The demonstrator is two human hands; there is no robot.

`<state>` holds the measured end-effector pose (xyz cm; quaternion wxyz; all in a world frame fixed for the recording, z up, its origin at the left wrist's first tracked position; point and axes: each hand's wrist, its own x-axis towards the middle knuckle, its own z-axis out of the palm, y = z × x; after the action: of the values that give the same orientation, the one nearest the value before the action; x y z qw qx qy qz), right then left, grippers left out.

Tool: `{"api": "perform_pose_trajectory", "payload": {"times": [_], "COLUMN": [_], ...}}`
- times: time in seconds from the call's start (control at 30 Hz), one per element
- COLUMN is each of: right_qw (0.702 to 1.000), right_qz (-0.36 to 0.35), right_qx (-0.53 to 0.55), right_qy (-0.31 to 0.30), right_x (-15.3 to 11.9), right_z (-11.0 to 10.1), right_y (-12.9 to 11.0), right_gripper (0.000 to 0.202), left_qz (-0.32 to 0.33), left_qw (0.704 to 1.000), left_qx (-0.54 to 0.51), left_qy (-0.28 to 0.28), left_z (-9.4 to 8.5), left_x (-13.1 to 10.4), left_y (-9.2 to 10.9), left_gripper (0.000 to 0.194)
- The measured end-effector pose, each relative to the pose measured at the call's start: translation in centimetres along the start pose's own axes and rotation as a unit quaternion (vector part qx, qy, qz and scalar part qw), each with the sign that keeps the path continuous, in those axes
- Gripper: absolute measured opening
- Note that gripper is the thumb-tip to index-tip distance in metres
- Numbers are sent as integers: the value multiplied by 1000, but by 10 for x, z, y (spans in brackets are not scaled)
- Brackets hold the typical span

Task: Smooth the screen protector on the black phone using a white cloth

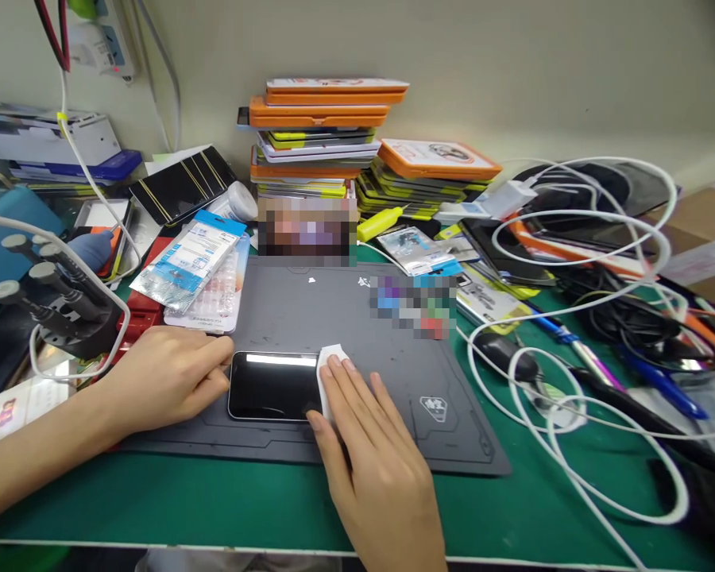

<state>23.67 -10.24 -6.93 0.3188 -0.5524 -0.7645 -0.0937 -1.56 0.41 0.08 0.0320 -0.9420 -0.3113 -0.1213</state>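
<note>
A phone [274,389] with a dark, glossy screen lies face up on the grey mat [280,310]. My right hand [375,453] rests with its fingers stretched out over a white wipe [332,352] at the phone's right end; the thumb is at the phone's lower edge. Part of the wipe is hidden under the fingers. At the phone's left end is my left hand [179,369], its fingers curled closed against or close to the edge. Whether anything is between those fingers is hidden.
Stacked orange and yellow boxes [318,119] stand against the wall. Screwdrivers in a black holder [89,326] are at the left, beside blue-and-white packets [194,254]. White cable [548,381] loops across the right side, among pens and black cables. The green table's front edge [226,548] runs below.
</note>
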Motion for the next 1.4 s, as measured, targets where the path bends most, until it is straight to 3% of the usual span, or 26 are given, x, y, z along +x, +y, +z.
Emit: {"api": "perform_pose_trajectory", "payload": {"times": [0.17, 0.37, 0.53, 0.73, 0.83, 0.93, 1.13, 1.4], "right_qw": [998, 997, 998, 995, 994, 995, 998, 999], "right_qz": [-11, -14, -5, -25, -45, -45, -17, -28], "right_qx": [-59, -71, -17, 57, 67, 48, 11, -29], "right_qy": [19, -6, -52, -72, -80, -72, -57, -37], "right_x": [0, 9, 25, 31, 30, 23, -3, -24], "right_z": [1, 3, 12, 22, 20, 13, -5, -14], "right_y": [-1, -5, -33, -69, -62, -40, 0, -10], "right_gripper": [45, 58, 82, 86, 75, 61, 52, 60], "left_qz": [-4, -7, -9, -18, -26, -12, -2, -4], "left_qw": [1000, 1000, 1000, 1000, 999, 1000, 1000, 1000], "left_qx": [7, 8, 4, 2, -11, -14, -15, -20], "left_qy": [6, 6, 2, -2, -17, -23, -19, -20], "left_z": [3, 5, 4, 4, 4, 4, 4, 5], "left_x": [-2, -2, -2, -2, -2, -2, -3, 0], "left_y": [-1, 0, 0, -2, -3, -3, 0, 0], "left_gripper": [23, 22, 21, 23, 23, 21, 20, 20]}}
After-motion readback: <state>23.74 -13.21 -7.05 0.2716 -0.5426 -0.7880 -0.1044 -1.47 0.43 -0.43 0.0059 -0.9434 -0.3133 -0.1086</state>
